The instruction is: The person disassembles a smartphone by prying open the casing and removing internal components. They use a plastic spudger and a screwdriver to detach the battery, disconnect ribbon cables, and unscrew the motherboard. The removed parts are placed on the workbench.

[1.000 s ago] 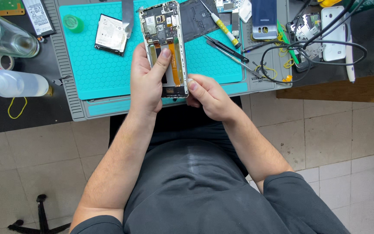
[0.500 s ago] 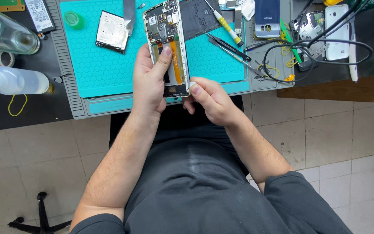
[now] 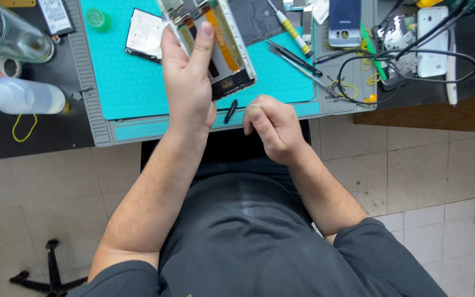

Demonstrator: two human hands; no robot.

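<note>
Left hand (image 3: 188,93) grips opened white-framed phone chassis (image 3: 215,44); right hand (image 3: 273,126) curled beside it.
Left fingers clamp the chassis above the teal silicone mat (image 3: 133,88) near the desk's front edge; right fingers pinched together, contents unclear; small black strip (image 3: 230,111) lies between the hands.

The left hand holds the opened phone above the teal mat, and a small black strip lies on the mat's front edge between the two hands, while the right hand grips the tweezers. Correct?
Not quite. In the head view the right hand holds no tweezers: the tweezers lie on the teal mat, apart from it. The rest stands: the left hand holds the opened phone, and the small black strip lies between the hands.
</note>
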